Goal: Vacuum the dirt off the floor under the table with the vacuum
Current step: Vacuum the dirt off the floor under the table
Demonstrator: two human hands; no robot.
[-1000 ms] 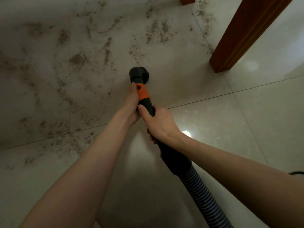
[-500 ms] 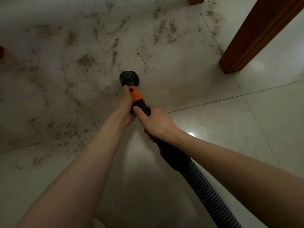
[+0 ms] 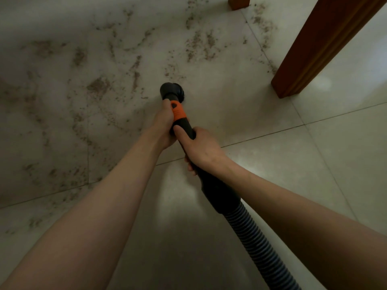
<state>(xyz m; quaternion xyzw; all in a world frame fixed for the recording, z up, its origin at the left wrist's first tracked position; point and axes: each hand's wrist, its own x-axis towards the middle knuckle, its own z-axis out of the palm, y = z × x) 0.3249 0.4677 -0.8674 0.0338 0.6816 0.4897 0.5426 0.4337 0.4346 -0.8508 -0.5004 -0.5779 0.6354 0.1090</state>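
Note:
A black vacuum wand with an orange collar [image 3: 178, 111] ends in a round black nozzle [image 3: 171, 92] pressed to the pale tiled floor. My left hand [image 3: 163, 124] grips the wand just behind the nozzle, beside the orange collar. My right hand [image 3: 199, 147] grips the black handle a little further back. A ribbed grey hose [image 3: 259, 245] runs from the handle to the lower right. Brown dirt [image 3: 98, 86] lies scattered over the tiles left of and beyond the nozzle, with more dirt [image 3: 201, 45] further back.
A brown wooden table leg [image 3: 310, 53] stands on the floor to the right of the nozzle. A second table leg [image 3: 238, 2] shows at the top edge. The tiles near me and at the right look free of dirt.
The nozzle swept left across the dirt and has now come back to the right and slightly forward. Both hands kept their grip on the wand.

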